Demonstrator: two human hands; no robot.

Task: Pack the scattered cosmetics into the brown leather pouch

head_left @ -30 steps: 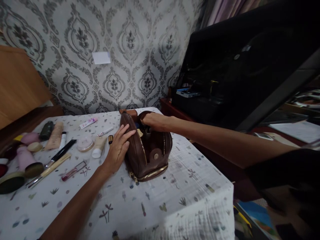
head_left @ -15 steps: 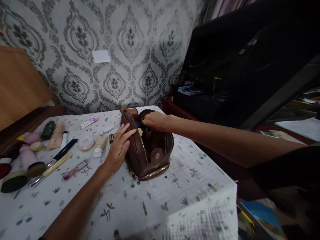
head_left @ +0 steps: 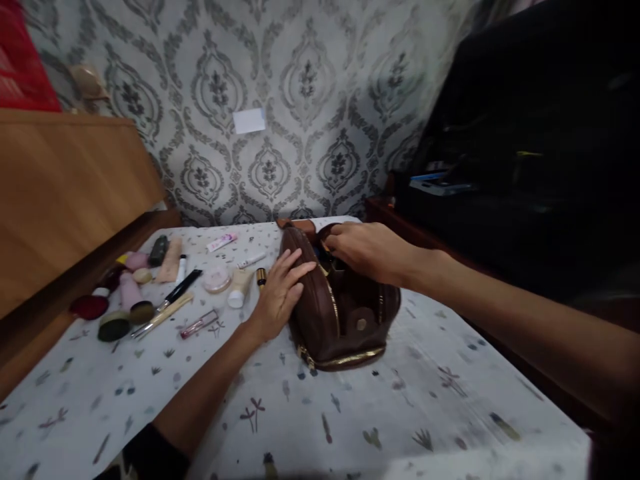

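Observation:
A brown makeup bag [head_left: 316, 321] with gold zippers stands unzipped on the patterned cloth. My left hand [head_left: 280, 293] rests against its left side, fingers stretched out over the leather. At the far part of the opening is my right hand [head_left: 369, 251], its fingers curled down and the fingertips hidden. Whatever they pinch there, if anything, cannot be made out. A gold-capped tube [head_left: 261, 277] lies just left of my left hand. Close by are a beige tube [head_left: 240, 288] with a white cap and a round clear compact [head_left: 217, 278].
Makeup brushes [head_left: 167, 310], a lip gloss [head_left: 199, 323], a pink-and-white tube [head_left: 222, 242], a peach tube [head_left: 169, 260] and several bottles lie on the left of the cloth [head_left: 210, 393]. A wooden panel [head_left: 75, 193] borders the left. A large black object [head_left: 540, 220] stands at right.
The view has swung left, so the bag and cosmetics appear further right. My right hand has lifted slightly at the bag's opening; my left hand keeps its place on the bag.

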